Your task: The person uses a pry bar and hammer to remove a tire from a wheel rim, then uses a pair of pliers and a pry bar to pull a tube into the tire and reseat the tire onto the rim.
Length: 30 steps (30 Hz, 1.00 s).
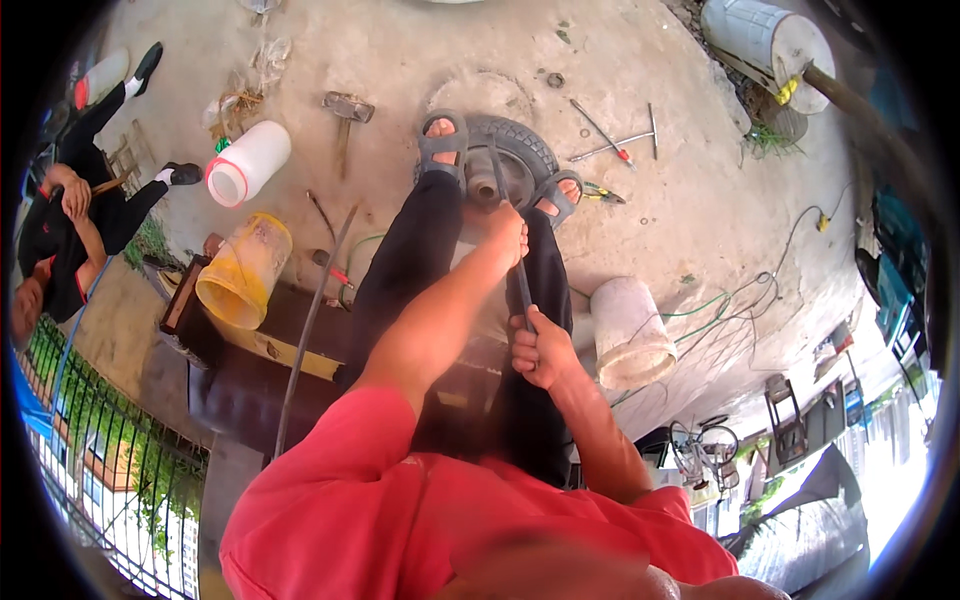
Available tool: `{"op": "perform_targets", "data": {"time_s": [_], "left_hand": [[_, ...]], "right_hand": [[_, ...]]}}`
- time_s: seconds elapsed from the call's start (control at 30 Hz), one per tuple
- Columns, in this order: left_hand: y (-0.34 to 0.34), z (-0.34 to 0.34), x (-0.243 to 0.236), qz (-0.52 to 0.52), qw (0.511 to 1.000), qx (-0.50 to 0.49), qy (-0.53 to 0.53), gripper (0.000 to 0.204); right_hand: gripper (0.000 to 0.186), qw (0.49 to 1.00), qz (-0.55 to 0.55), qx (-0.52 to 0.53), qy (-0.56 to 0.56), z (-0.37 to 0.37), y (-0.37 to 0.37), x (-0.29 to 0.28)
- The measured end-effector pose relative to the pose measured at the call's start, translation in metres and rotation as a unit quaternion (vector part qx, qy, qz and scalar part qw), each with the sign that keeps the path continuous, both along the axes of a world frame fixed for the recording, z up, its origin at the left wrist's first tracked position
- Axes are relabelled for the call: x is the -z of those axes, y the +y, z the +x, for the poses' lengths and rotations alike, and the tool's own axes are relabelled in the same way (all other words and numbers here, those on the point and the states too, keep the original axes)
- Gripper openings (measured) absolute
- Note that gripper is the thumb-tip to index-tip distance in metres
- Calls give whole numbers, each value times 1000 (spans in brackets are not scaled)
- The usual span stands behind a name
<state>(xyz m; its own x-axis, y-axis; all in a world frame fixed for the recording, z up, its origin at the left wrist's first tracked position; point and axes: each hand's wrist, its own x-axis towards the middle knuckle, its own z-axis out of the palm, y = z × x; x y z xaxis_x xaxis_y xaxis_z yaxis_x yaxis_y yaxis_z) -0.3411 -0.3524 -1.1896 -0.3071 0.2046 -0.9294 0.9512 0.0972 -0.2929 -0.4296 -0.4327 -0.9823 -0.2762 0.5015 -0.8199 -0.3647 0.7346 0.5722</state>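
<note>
My left hand (508, 236) is closed round the middle of a long dark metal bar (523, 285). Lower down, nearer my body, my right hand (541, 347) grips the same bar. Its far end reaches the wheel on the ground, inside the black tyre (528, 143); exactly where the tip sits I cannot tell. The wheel's hub (482, 186) shows between my legs. My left sandalled foot (443, 145) rests on the tyre's left side. My right sandalled foot (558, 198) is at its right edge.
A sledgehammer (347, 107), white container (248, 163), yellow bucket (245, 270) and second long bar (316, 325) are at left. Right are a cross-shaped wrench (628, 143), pliers (603, 192) and whitish bucket (630, 335). Another person (82, 215) sits far left.
</note>
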Motion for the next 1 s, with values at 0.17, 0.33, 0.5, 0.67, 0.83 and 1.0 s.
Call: {"op": "perform_targets", "data": {"time_s": [0.17,0.33,0.5,0.67,0.83,1.0], "left_hand": [[-7,11,28,5,1000,6,27,55],[-5,0,10,22,998,-48,16,55],[16,-12,-37,-15,992,-113,-48,47],[56,-31,-65,4,986,-152,-73,43],[92,-45,-47,23,978,-194,-72,42],[143,-47,8,44,966,-243,-72,44]], "right_hand": [[40,1000,7,24,-1,25,-10,22],[37,999,16,36,-32,-7,-20,12],[36,999,16,7,-51,-11,-10,-18],[35,996,36,-54,-65,-17,10,-51],[34,992,50,-92,-66,-11,23,-40],[33,985,60,-151,-61,12,60,-6]]}}
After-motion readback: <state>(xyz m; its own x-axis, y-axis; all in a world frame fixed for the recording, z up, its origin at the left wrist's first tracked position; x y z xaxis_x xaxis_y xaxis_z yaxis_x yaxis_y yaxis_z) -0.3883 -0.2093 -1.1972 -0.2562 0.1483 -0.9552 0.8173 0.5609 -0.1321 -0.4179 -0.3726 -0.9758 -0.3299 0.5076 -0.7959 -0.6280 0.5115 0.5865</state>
